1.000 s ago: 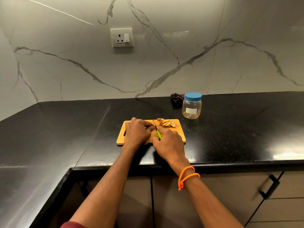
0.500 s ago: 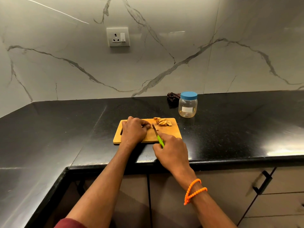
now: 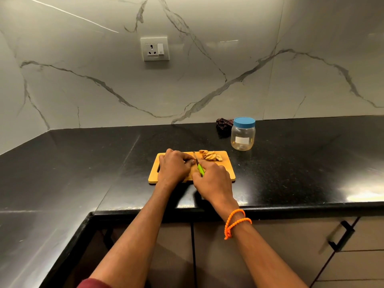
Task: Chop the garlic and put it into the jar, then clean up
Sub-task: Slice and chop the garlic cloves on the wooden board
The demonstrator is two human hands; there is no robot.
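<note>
1. The black counter (image 3: 83,167) is running across the view under a marble wall, with a white socket (image 3: 154,48) sitting on the wall at about 12 o'clock from the board.
2. A wooden cutting board (image 3: 227,170) is lying flat on the counter near its front edge, its long side running left to right.
3. The left hand (image 3: 173,168) is resting curled on the left half of the board, fingers bunched and pressing down at 3 o'clock of the hand; what lies under the fingertips is hidden, so I cannot tell whether this grip is clamped on anything.
4. The knife (image 3: 198,166), with a green handle and a short blade, is pointing away toward 11 o'clock, its tip sitting just beside the left fingertips.
5. The right hand (image 3: 214,181) is wrapping its grip tight around the knife handle, over the board's near edge, and an orange bracelet (image 3: 235,223) is circling that wrist.
6. The garlic (image 3: 211,156), a small heap of pale pieces, is lying on the board's far right part, at 1 o'clock from the knife tip and apart from both hands.
7. The jar (image 3: 242,136), clear with a blue lid on, is standing upright on the counter at 1 o'clock from the board, near it but off it.
8. A dark crumpled object (image 3: 223,124) is lying just beside the jar at its 10 o'clock; what it is I cannot tell.
</note>
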